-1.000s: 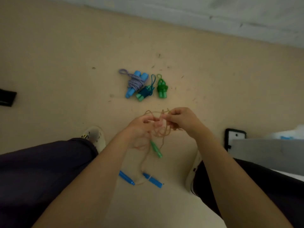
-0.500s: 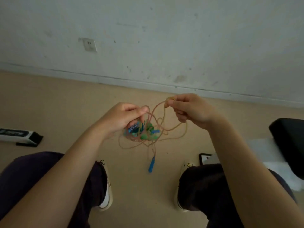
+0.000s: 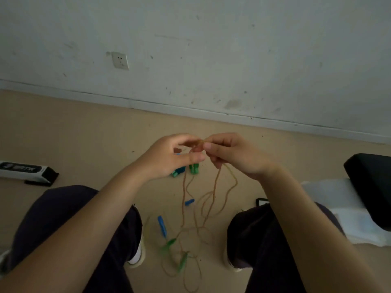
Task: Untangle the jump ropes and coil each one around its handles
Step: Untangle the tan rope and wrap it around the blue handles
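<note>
My left hand (image 3: 169,159) and my right hand (image 3: 230,155) meet at chest height, both pinching the same thin tan rope (image 3: 213,187) at its top. Long tangled loops of that rope hang down between my knees to the floor. A blue handle (image 3: 161,226) and a second blue handle (image 3: 189,201) dangle in the strands. Two green handles (image 3: 169,244) (image 3: 183,261) lie lower among the loops. Behind my left hand, coiled ropes with teal handles (image 3: 178,171) and green handles (image 3: 194,167) lie on the floor, partly hidden.
My knees in dark trousers (image 3: 63,218) flank the ropes, with a shoe (image 3: 137,254) beside them. A black and white box (image 3: 27,171) lies at the left. A black cushion (image 3: 372,182) on white cloth sits at the right. The wall has a socket (image 3: 120,60).
My hands have come together at the rope's top. The bunched tangle has dropped and hangs in long loops, with the handles lower near the floor.
</note>
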Tool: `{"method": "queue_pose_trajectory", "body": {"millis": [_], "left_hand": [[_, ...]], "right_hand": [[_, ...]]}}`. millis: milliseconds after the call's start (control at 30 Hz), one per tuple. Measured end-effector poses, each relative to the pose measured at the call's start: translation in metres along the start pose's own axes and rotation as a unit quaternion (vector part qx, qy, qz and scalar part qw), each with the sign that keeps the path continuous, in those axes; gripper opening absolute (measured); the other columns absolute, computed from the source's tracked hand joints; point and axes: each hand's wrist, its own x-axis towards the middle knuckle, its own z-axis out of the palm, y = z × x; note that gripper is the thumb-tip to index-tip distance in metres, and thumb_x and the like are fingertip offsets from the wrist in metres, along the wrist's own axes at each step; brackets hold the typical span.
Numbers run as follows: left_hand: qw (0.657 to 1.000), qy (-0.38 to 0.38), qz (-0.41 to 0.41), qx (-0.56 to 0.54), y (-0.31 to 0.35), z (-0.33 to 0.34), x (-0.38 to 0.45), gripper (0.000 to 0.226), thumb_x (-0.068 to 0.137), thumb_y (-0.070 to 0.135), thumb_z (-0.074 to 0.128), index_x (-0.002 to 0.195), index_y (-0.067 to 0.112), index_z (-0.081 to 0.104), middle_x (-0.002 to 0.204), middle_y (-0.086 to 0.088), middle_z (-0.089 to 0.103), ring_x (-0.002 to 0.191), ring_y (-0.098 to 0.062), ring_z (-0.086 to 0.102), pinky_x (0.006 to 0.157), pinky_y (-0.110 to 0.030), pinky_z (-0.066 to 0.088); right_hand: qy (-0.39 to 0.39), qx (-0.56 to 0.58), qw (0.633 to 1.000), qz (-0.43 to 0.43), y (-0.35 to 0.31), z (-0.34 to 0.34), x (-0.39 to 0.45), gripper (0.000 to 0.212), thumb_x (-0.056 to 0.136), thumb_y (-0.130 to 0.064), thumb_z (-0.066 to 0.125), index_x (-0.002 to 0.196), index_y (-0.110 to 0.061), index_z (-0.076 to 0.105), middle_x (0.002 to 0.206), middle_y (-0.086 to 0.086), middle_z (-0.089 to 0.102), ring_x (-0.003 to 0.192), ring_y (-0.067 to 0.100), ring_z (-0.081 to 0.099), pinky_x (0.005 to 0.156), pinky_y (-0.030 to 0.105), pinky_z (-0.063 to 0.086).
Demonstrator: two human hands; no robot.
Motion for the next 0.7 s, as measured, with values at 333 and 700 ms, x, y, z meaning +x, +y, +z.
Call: {"method": "queue_pose_trajectory", "body": {"millis": [333,700], "left_hand": [[0.990,0.066,-0.047,-0.115,-0.019,0.001,0.014,0.014,0.089,0.031,0.070,0.093,0.021,0.078,0.081,-0.001,0.076,0.078,-0.015,0.070,0.080,-0.034,0.058],[0.969,-0.064,-0.046,-0.236,-0.020,0.026,0.014,0.045,0.080,0.039,0.081,0.119,0.024,0.063,0.105,0.002,0.075,0.103,-0.019,0.071,0.092,-0.030,0.054]], "right_hand": [[0.095,-0.001,0.995,0.041,0.030,-0.004,0.010,0.015,0.093,-0.015,0.062,0.097,-0.005,0.073,0.079,0.012,0.068,0.071,0.018,0.063,0.070,0.027,0.055],[0.112,0.104,0.988,-0.008,0.031,0.010,0.009,0.021,0.094,-0.011,0.060,0.099,0.006,0.070,0.083,0.013,0.070,0.076,0.023,0.064,0.069,0.032,0.053]]}}
